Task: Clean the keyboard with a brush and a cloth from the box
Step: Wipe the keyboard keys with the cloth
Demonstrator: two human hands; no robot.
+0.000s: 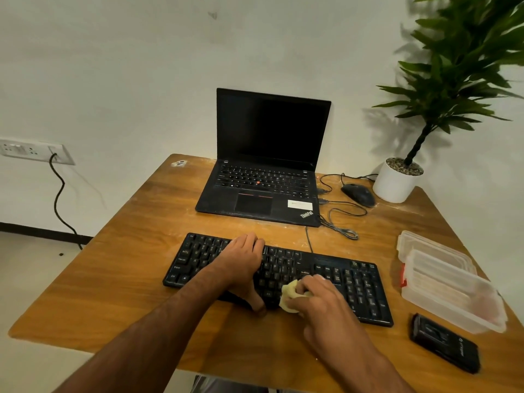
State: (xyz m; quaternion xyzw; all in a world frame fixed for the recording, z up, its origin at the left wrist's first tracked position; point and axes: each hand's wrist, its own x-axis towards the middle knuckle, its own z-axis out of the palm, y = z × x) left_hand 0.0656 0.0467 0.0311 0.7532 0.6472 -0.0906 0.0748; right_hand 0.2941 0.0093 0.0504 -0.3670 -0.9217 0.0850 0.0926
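Note:
A black keyboard [354,282] lies across the middle of the wooden table [136,268]. My left hand [243,265] rests flat on the keyboard's middle, fingers over the top row and thumb at the front edge. My right hand [317,296] presses a bunched pale yellow cloth [289,293] onto the keys near the front edge, just right of my left thumb. A clear plastic box [453,293] stands open at the right edge, its lid [431,248] lying behind it. No brush shows in view.
An open black laptop [263,177] stands behind the keyboard, with a wired mouse [358,194] and loose cables to its right. A potted plant [397,180] fills the back right corner. A black case [445,343] lies near the front right.

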